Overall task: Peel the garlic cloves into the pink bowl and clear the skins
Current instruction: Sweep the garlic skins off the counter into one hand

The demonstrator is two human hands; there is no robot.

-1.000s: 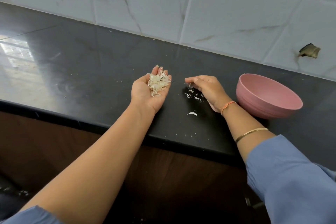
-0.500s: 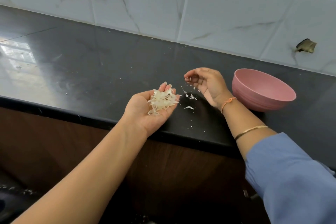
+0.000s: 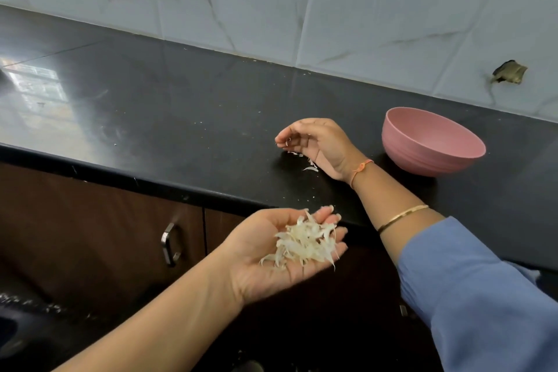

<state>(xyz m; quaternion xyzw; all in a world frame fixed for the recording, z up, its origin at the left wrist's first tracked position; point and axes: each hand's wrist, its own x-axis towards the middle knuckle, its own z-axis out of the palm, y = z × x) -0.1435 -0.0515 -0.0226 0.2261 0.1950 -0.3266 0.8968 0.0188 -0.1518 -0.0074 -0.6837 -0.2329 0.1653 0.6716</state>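
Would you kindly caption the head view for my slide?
Left hand cups garlic skins off the counter's edge; right hand hovers beside pink bowl.

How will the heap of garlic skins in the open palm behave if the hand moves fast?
The garlic skins look thin and papery, so probably very light and apt to fly off. They lie loose on the flat left hand, nothing closing over them. Some strands overhang the palm edge and would likely fall first.

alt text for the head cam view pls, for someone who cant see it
A person's left hand, palm up in front of a black counter, cups a pile of garlic skins. The right hand hovers curled over a few leftover skin scraps on the counter, beside a pink bowl near a tiled wall.
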